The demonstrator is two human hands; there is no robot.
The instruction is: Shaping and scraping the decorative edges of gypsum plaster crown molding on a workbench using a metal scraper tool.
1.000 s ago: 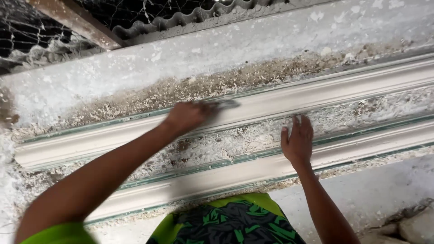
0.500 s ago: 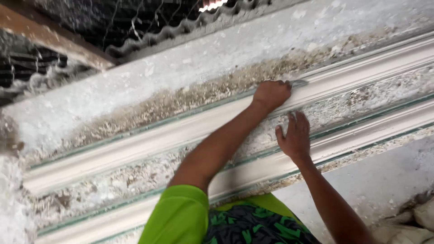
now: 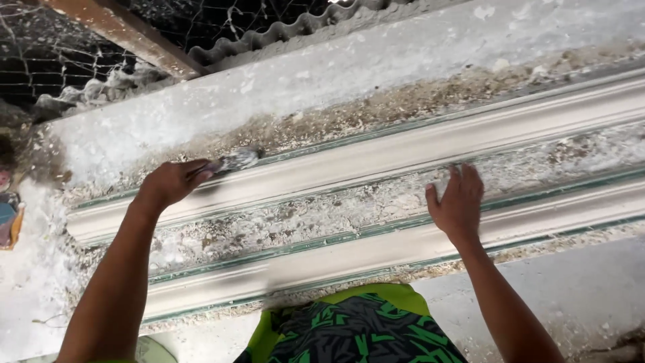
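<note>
Two long white plaster mouldings lie side by side on a plaster-caked bench. My left hand point(image 3: 171, 181) grips a small plaster-coated scraping tool point(image 3: 232, 161), its tip resting on the upper edge of the far moulding point(image 3: 416, 151) near its left end. My right hand point(image 3: 458, 204) lies flat with fingers spread on the crusted strip between the far moulding and the near moulding point(image 3: 363, 252).
A white plastered ledge point(image 3: 349, 67) runs behind the mouldings, with wire mesh point(image 3: 60, 47), a rusty bar point(image 3: 124, 33) and corrugated sheet point(image 3: 289, 30) above. A colourful object point(image 3: 8, 218) sits at the left edge. My green patterned shorts point(image 3: 356, 329) press against the bench front.
My left hand has slid the tool leftwards along the far moulding from beside my right hand to near its left end. My right hand has stayed flat in place.
</note>
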